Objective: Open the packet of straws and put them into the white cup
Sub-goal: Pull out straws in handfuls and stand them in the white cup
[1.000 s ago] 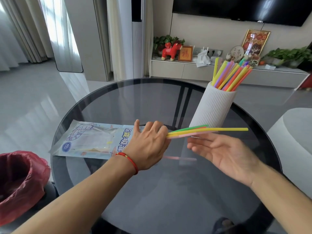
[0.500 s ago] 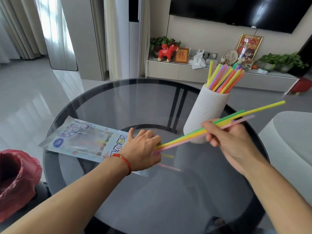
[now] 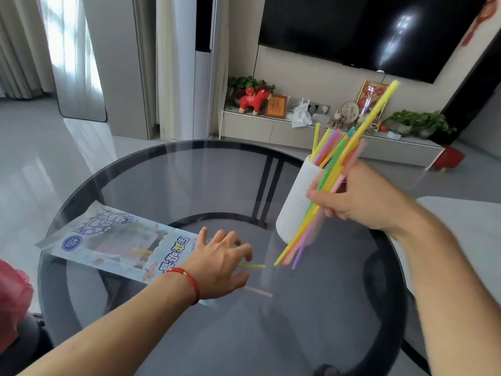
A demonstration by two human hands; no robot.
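packet (image 3: 116,246) left on table (image 3: 311,335), cup (image 3: 296,204) right

Setting: home living room | far wall: mounted black television (image 3: 366,31) | below it: low media cabinet (image 3: 271,128) with potted plants (image 3: 417,123), red horse figurine (image 3: 254,100), framed pictures (image 3: 371,97) | left: sheer curtains (image 3: 24,44) | near: round glass desk (image 3: 189,185) | floor: glossy pale tiles (image 3: 32,153)

The flat, pale-blue plastic straw packet (image 3: 113,245) under my left hand (image 3: 219,264) bore "40" in a dark-blue circle; its large blue characters were illegible.
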